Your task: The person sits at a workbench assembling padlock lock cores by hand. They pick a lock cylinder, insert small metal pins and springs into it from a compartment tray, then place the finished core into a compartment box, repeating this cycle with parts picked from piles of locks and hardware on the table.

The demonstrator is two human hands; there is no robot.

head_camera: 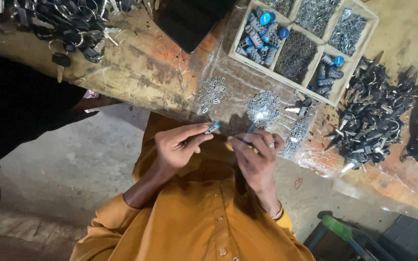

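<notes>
In hand: my left hand (177,145) pinches one blue-capped cylinder (213,128), my right hand (255,152) grips a thin tool (248,131); many finished-looking cylinders fill the wooden tray (286,77), loose metal plates (263,107) remain.
</notes>
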